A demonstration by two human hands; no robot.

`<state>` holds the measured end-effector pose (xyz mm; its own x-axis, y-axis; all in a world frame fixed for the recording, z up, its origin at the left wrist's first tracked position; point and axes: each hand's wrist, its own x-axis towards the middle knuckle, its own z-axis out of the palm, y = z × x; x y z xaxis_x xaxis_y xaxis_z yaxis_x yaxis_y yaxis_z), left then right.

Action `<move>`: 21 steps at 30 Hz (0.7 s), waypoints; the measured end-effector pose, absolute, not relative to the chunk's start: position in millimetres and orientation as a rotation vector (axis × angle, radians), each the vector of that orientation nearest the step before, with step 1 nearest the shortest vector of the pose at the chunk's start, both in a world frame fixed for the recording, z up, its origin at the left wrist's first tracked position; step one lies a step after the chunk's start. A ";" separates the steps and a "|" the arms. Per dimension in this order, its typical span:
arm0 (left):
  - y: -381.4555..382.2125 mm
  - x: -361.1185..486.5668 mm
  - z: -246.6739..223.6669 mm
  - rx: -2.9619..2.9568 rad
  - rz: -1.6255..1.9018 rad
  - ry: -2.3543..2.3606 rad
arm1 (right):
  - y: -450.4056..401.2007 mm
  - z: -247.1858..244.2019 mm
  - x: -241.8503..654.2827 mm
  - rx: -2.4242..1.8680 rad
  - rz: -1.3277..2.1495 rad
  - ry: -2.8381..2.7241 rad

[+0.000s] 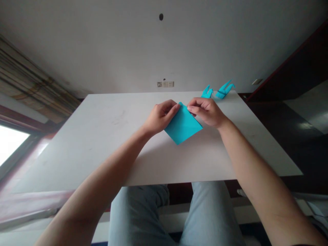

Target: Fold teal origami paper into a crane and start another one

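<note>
A turquoise sheet of folded paper (183,125), diamond-shaped from here, is held up over the white table with one corner pointing towards me. My left hand (164,115) grips its upper left edge, thumb on the front face near the top corner and the fingers behind. On the upper right edge, my right hand (205,110) pinches the paper between thumb and forefinger, close to the top corner. The fingers behind the sheet are partly hidden.
Beyond my right hand, two folded turquoise paper cranes, a nearer one (207,92) and another (224,91), stand at the far right of the white table (102,136). The wall with sockets (165,84) rises behind it. A curtain (25,78) hangs at left.
</note>
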<state>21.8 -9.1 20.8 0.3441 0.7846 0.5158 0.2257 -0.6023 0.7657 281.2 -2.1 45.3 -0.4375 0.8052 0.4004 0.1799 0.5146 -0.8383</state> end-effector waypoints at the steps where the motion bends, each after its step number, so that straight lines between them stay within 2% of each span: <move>1: -9.3 22.0 21.0 2.020 1.243 0.869 | -2.4 45.5 281.4 -0.809 0.922 -1.925; 11: -13.5 21.2 22.1 1.881 1.042 0.751 | -3.7 44.5 282.0 -0.824 0.856 -1.973; 21: -6.0 25.6 11.2 1.858 1.346 0.775 | -10.3 55.9 290.9 -0.882 0.891 -1.910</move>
<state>25.6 -6.0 11.2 0.2793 0.7967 0.5360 0.0636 -0.5723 0.8175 290.9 -10.3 55.9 -0.4080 0.8289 0.3826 0.2392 0.5015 -0.8315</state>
